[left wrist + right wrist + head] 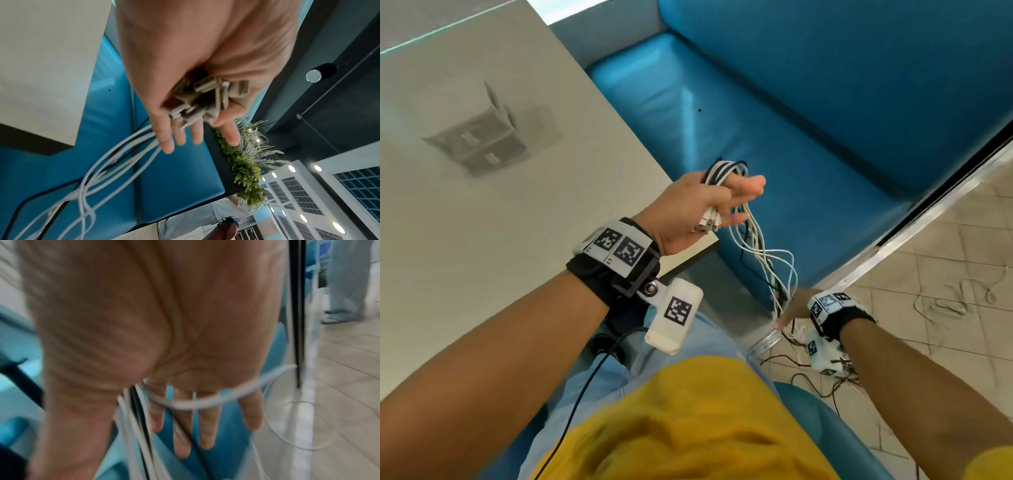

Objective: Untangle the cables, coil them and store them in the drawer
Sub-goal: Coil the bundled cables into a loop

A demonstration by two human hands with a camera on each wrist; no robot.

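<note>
A bundle of thin cables (726, 171) — mostly white, a few black — is looped over the left hand (688, 209), raised beside the counter (482, 205) corner. Their white plug ends (203, 100) are gathered in a cluster against the palm. From there the strands hang down in loose, crossing loops in front of the blue seat and are threaded through the spread fingers (207, 431) of the right hand (796, 305) lower down. More strands — black and white — are strewn tangled on the floor (945, 274) below.
</note>
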